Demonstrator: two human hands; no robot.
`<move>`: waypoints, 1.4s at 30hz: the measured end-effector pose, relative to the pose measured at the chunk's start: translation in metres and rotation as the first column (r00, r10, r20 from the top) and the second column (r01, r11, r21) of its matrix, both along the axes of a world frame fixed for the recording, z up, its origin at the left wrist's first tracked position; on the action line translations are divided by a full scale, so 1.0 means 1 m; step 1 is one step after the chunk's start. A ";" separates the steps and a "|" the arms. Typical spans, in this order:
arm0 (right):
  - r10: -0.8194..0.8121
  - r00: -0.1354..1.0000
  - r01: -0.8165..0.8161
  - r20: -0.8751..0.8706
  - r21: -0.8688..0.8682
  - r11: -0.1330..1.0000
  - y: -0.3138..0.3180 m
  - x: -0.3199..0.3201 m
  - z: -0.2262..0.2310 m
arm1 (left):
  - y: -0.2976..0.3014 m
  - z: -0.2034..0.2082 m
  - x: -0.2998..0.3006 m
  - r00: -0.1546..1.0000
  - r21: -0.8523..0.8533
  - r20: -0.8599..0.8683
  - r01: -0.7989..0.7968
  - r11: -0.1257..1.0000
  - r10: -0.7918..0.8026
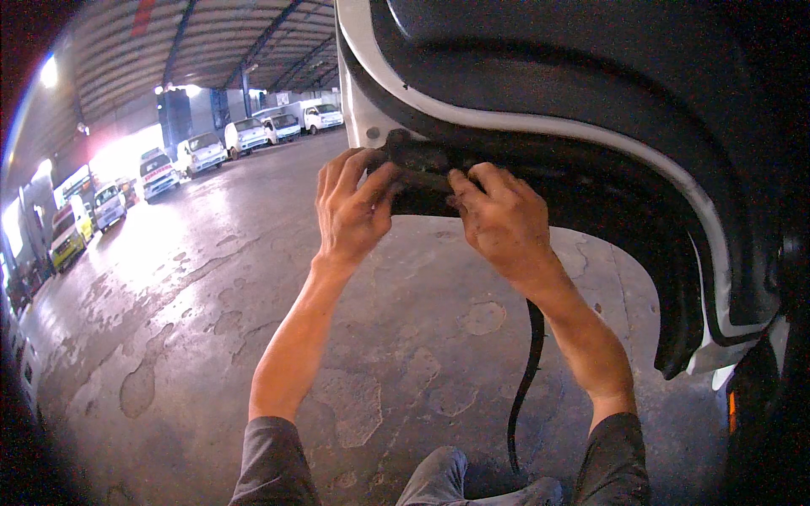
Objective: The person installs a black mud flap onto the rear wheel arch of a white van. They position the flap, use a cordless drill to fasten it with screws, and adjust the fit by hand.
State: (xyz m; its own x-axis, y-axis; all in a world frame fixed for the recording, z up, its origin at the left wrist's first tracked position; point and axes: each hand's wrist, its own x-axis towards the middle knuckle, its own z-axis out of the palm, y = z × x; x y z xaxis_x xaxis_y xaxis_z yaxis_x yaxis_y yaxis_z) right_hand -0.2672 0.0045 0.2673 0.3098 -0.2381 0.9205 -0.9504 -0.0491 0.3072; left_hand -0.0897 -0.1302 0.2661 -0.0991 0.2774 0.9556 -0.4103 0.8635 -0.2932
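Note:
At the lower corner of an open vehicle door (498,114), both of my hands work along its underside. My left hand (350,202) has its fingers closed around the end of a black rubber strip (424,177). My right hand (506,215) pinches the same strip a short way to the right. From below my right hand a loose length of black strip (529,363), with small clip-like nubs, hangs toward the floor; the hand hides where it joins. Dark shadow under the door blurs the strip's seat and my fingertips.
The door's black lower trim (624,207) curves down to the right, beside an orange reflector (732,413). Below lies a worn, stained concrete floor (194,337). My knees show at the bottom edge. Several parked vans and small trucks (202,152) line the far left wall.

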 end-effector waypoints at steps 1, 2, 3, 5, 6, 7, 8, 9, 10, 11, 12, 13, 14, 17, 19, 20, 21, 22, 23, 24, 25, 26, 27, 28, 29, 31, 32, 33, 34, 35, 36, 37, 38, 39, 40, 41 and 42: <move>0.011 1.000 -0.011 0.004 -0.004 1.000 0.000 0.000 0.001 | 0.001 0.000 0.000 1.000 0.005 0.001 -0.002 1.000 0.002; 0.013 1.000 -0.013 0.010 0.002 1.000 0.000 0.000 0.002 | 0.001 0.001 -0.001 1.000 0.022 0.002 -0.002 1.000 0.002; 0.014 1.000 -0.014 0.018 0.010 1.000 0.000 0.001 0.003 | 0.002 0.001 -0.002 1.000 0.037 0.004 0.000 0.999 0.000; 0.007 0.999 -0.009 0.045 0.035 0.999 0.002 0.001 0.006 | 0.004 0.003 -0.004 1.000 0.054 -0.013 0.006 0.999 -0.005; 0.000 0.998 -0.004 0.064 0.055 0.999 0.003 0.002 0.008 | 0.005 0.004 -0.005 1.000 0.061 -0.018 0.010 0.998 -0.009; -0.008 0.996 0.002 0.084 0.073 0.997 0.004 0.003 0.009 | 0.006 0.005 -0.006 1.000 0.088 -0.020 0.016 0.996 -0.015; -0.017 0.995 0.009 0.099 0.084 0.996 0.005 0.004 0.011 | 0.007 0.006 -0.007 1.000 0.115 -0.019 0.023 0.993 -0.021; -0.027 0.993 0.016 0.115 0.096 0.995 0.006 0.005 0.014 | 0.008 0.007 -0.008 0.999 0.140 -0.029 0.036 0.990 -0.032; -0.037 0.991 0.023 0.131 0.109 0.994 0.007 0.006 0.016 | 0.010 0.008 -0.009 0.999 0.135 -0.040 0.024 0.991 -0.019; -0.054 0.988 0.036 0.144 0.119 0.992 0.007 0.008 0.017 | 0.011 0.008 -0.010 0.998 0.127 -0.064 0.018 0.992 -0.010; -0.071 0.985 0.051 0.156 0.129 0.990 0.007 0.011 0.019 | 0.013 0.009 -0.010 0.997 0.129 -0.077 0.004 0.992 0.006; -0.098 0.980 0.072 0.172 0.148 0.986 0.007 0.013 0.021 | 0.014 0.009 -0.010 0.997 0.112 -0.073 0.017 0.994 -0.009; -0.118 0.977 0.091 0.176 0.154 0.984 0.007 0.016 0.022 | 0.016 0.009 -0.010 0.998 0.105 -0.059 0.023 0.994 -0.017; -0.202 0.960 0.165 0.194 0.194 0.967 0.008 0.022 0.025 | 0.018 0.011 -0.012 0.998 0.115 -0.043 0.051 0.992 -0.047; -0.247 0.948 0.204 0.200 0.210 0.956 0.008 0.025 0.026 | 0.018 0.014 -0.015 0.998 0.160 -0.038 0.062 0.985 -0.056; -0.247 0.948 0.207 0.202 0.202 0.957 0.008 0.026 0.026 | 0.018 0.015 -0.016 0.998 0.199 -0.031 0.060 0.978 -0.055; -0.248 0.947 0.209 0.204 0.194 0.958 0.008 0.026 0.026 | 0.018 0.016 -0.018 0.998 0.220 -0.027 0.066 0.973 -0.061; -0.248 0.946 0.211 0.206 0.185 0.960 0.008 0.026 0.026 | 0.018 0.018 -0.019 0.999 0.246 -0.024 0.052 0.968 -0.047; -0.255 0.945 0.220 0.203 0.179 0.959 0.007 0.026 0.026 | 0.018 0.019 -0.021 0.999 0.256 -0.024 0.044 0.966 -0.040; -0.263 0.944 0.230 0.200 0.174 0.958 0.006 0.026 0.026 | 0.018 0.020 -0.022 0.999 0.270 -0.017 0.030 0.962 -0.027; -0.275 0.940 0.242 0.202 0.175 0.954 0.005 0.025 0.027 | 0.018 0.021 -0.024 0.999 0.303 -0.035 0.044 0.952 -0.035; -0.273 0.942 0.246 0.193 0.152 0.957 0.003 0.024 0.027 | 0.019 0.022 -0.025 0.998 0.341 -0.046 0.051 0.939 -0.037; -0.276 0.942 0.253 0.189 0.136 0.958 0.001 0.024 0.028 | 0.019 0.023 -0.027 0.998 0.396 -0.057 0.050 0.917 -0.030; -0.278 0.942 0.259 0.185 0.120 0.958 0.000 0.023 0.029 | 0.018 0.025 -0.027 0.999 0.425 -0.049 0.024 0.905 -0.003; -0.285 0.940 0.268 0.190 0.112 0.957 -0.002 0.022 0.029 | 0.018 0.026 -0.030 0.995 0.410 -0.104 0.054 0.910 -0.012; -0.294 0.935 0.278 0.198 0.105 0.955 -0.004 0.021 0.030 | 0.016 0.028 -0.032 0.969 0.397 -0.243 0.138 0.908 -0.041; -0.280 0.940 0.267 0.193 0.091 0.959 -0.003 0.020 0.030 | 0.013 0.030 -0.031 0.973 0.431 -0.229 0.067 0.900 0.038; -0.264 0.946 0.251 0.188 0.091 0.964 -0.002 0.018 0.030 | 0.012 0.030 -0.030 0.970 0.498 -0.238 0.159 0.852 -0.042; -0.247 0.951 0.233 0.185 0.092 0.968 -0.001 0.017 0.029 | 0.009 0.030 -0.028 0.960 0.561 -0.253 0.246 0.790 -0.119; -0.240 0.954 0.226 0.182 0.095 0.969 0.000 0.016 0.030 | 0.007 0.030 -0.027 0.940 0.611 -0.280 0.329 0.720 -0.193; -0.235 0.955 0.221 0.179 0.097 0.970 0.001 0.015 0.030 | 0.004 0.032 -0.025 0.928 0.660 -0.276 0.372 0.653 -0.251; -0.231 0.957 0.216 0.177 0.098 0.971 0.001 0.014 0.030 | 0.001 0.032 -0.024 0.922 0.668 -0.258 0.387 0.636 -0.290; -0.229 0.959 0.216 0.168 0.092 0.972 0.002 0.014 0.031 | -0.001 0.033 -0.023 0.908 0.674 -0.250 0.412 0.613 -0.335; -0.226 0.961 0.215 0.158 0.087 0.973 0.003 0.014 0.032 | -0.004 0.033 -0.022 0.888 0.683 -0.250 0.445 0.579 -0.387; -0.243 0.958 0.229 0.154 0.102 0.968 0.003 0.014 0.033 | -0.005 0.034 -0.021 0.895 0.677 -0.232 0.430 0.597 -0.382; -0.217 0.965 0.205 0.150 0.093 0.974 0.004 0.014 0.033 | -0.007 0.034 -0.020 0.895 0.672 -0.221 0.428 0.604 -0.387; -0.212 0.965 0.198 0.152 0.104 0.975 0.005 0.014 0.034 | -0.008 0.035 -0.019 0.884 0.670 -0.206 0.440 0.598 -0.419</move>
